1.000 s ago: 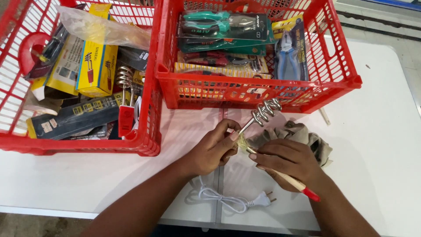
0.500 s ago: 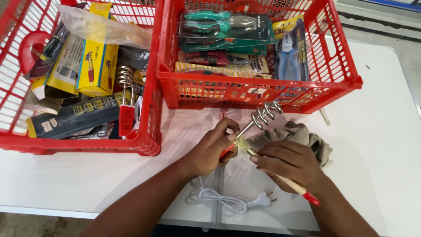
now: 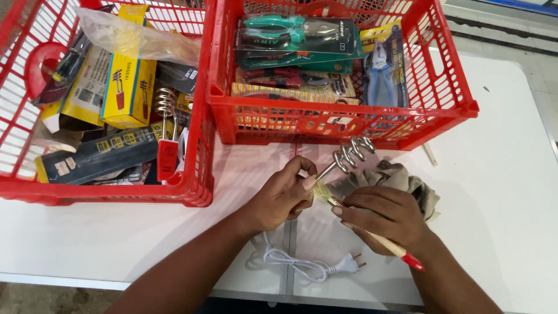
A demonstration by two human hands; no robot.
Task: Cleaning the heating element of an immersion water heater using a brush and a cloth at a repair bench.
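My left hand (image 3: 283, 196) grips a small immersion heater by its handle; its metal coil (image 3: 350, 152) sticks up toward the red basket. My right hand (image 3: 385, 216) holds a small brush with a wooden, red-tipped handle (image 3: 403, 256), and the pale bristles (image 3: 321, 192) touch the heater's stem next to my left thumb. The heater's white cord and plug (image 3: 314, 266) lie on the white table (image 3: 511, 174) below my hands. A crumpled grey cloth (image 3: 401, 177) lies just behind my right hand.
Two red plastic baskets stand at the back. The right basket (image 3: 343, 125) holds packaged pliers and cutters. The left basket (image 3: 192, 189) holds yellow boxes, a clear bag and another coil heater (image 3: 166, 125). The table's front edge runs below my forearms.
My hands have stayed in place. The brush has shifted slightly along the heater's stem, and the coil has tilted a little.
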